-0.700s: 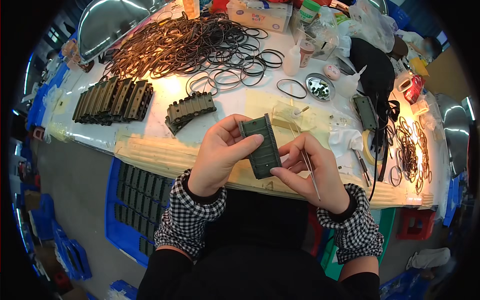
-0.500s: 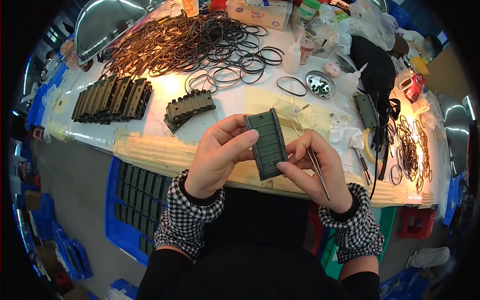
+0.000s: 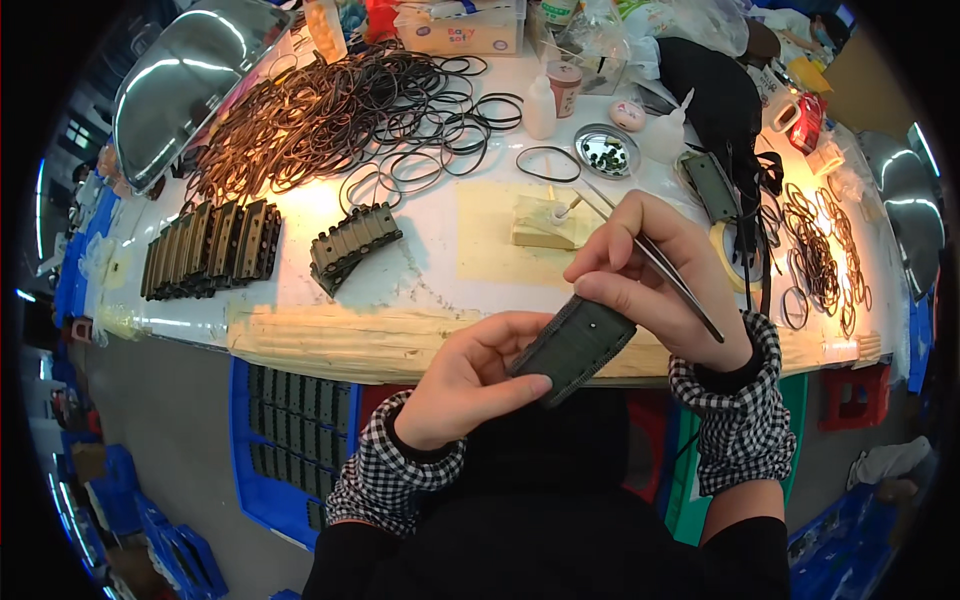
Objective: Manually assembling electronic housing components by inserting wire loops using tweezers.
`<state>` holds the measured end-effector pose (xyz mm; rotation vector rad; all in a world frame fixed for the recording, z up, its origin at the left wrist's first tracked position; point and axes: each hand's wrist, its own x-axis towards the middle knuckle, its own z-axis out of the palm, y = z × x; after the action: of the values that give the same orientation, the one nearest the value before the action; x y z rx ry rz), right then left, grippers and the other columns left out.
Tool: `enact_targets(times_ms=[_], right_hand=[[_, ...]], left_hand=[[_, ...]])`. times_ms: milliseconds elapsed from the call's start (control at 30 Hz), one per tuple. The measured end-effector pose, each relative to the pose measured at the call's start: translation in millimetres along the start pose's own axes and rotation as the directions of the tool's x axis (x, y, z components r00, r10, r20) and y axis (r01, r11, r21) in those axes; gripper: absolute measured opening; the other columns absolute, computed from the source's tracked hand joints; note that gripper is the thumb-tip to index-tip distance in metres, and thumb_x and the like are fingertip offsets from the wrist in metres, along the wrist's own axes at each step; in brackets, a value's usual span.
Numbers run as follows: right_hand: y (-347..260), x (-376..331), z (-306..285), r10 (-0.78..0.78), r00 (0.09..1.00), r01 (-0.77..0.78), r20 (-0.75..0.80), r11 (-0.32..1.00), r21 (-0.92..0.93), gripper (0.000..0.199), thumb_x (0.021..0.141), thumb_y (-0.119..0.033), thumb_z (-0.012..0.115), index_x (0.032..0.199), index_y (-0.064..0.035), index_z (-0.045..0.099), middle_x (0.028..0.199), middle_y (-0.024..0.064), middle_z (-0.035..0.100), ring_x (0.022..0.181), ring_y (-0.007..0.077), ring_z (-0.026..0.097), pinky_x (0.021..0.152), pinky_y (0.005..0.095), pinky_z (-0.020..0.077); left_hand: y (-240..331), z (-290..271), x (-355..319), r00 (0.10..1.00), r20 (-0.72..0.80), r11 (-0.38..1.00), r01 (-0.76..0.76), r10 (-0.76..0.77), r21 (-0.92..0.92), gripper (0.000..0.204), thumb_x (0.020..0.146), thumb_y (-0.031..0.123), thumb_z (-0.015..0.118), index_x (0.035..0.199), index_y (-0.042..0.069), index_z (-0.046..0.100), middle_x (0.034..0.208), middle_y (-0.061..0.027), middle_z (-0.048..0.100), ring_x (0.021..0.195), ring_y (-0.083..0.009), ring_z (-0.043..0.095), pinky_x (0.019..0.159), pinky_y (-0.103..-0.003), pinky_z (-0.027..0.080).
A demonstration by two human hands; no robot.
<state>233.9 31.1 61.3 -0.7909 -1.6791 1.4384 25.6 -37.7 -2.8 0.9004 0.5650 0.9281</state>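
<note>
My left hand (image 3: 480, 375) grips the lower left end of a dark green rectangular plate (image 3: 575, 352) with toothed long edges and a small hole, thumb on its face. The plate is tilted above the table's front edge. My right hand (image 3: 665, 270) holds metal tweezers (image 3: 690, 300), their tips pointing up and away to the left. Its thumb and finger also touch the plate's upper right end. Beyond them, a small pale yellow block (image 3: 540, 228) carries a short rod-like piece. A round metal dish (image 3: 607, 150) with small dark green bits is farther back.
A large heap of dark rubber-like rings (image 3: 330, 120) covers the back left. Stacked ribbed parts (image 3: 215, 250) and a smaller pile (image 3: 355, 245) stand at left. White bottles (image 3: 540, 108), a roll of tape (image 3: 735, 255) and more rings (image 3: 815, 250) lie around. Below, a blue crate (image 3: 245, 440) holds rows of plates.
The plate has turned from nearly upright to a slant and moved lower right. My right hand has risen with the tweezers to the plate's upper end. The view has shifted slightly.
</note>
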Motion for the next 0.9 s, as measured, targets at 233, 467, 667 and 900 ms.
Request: enact_targets(times_ms=[233, 467, 667, 900], right_hand=[[6, 5, 5, 0.018, 0.996, -0.022, 0.085, 0.999, 0.045, 0.016, 0.089, -0.006, 0.066, 0.087, -0.0047, 0.05, 0.083, -0.0023, 0.052, 0.079, 0.0034, 0.051, 0.068, 0.0186, 0.0442], [6, 7, 4, 0.059, 0.992, -0.065, 0.108, 0.996, 0.056, 0.019, 0.09, -0.004, 0.063, 0.086, -0.0066, 0.045, 0.092, 0.0068, 0.062, 0.091, 0.0106, 0.06, 0.08, 0.0248, 0.0491], [8, 7, 4, 0.053, 0.993, -0.059, 0.104, 0.997, 0.053, 0.018, 0.09, -0.003, 0.063, 0.087, -0.0064, 0.045, 0.092, 0.0067, 0.063, 0.089, 0.0098, 0.06, 0.079, 0.0242, 0.049], [12, 8, 3, 0.033, 0.993, -0.04, 0.115, 0.998, 0.057, 0.017, 0.09, -0.003, 0.062, 0.087, -0.0063, 0.045, 0.093, 0.007, 0.063, 0.09, 0.0098, 0.06, 0.079, 0.0242, 0.0488]], left_hand=[[-18, 16, -5, 0.996, -0.024, 0.992, -0.084, 0.087, 0.096, 0.043, 0.086, -0.005, 0.062, 0.126, -0.003, 0.046, 0.11, -0.0139, 0.064, 0.102, -0.0195, 0.063, 0.091, -0.034, 0.051], [-17, 17, -7, 0.996, -0.023, 0.989, -0.082, 0.086, 0.127, 0.043, 0.086, -0.006, 0.062, 0.126, -0.004, 0.046, 0.11, -0.0145, 0.064, 0.102, -0.0195, 0.063, 0.09, -0.034, 0.051], [-18, 16, -6, 0.996, -0.018, 0.99, -0.083, 0.085, 0.118, 0.044, 0.086, -0.006, 0.062, 0.127, -0.005, 0.046, 0.11, -0.0145, 0.064, 0.102, -0.0193, 0.063, 0.09, -0.034, 0.051], [-18, 17, -6, 0.995, -0.038, 0.988, -0.085, 0.09, 0.126, 0.043, 0.086, -0.006, 0.062, 0.125, -0.004, 0.047, 0.109, -0.014, 0.064, 0.102, -0.0191, 0.063, 0.09, -0.033, 0.052]])
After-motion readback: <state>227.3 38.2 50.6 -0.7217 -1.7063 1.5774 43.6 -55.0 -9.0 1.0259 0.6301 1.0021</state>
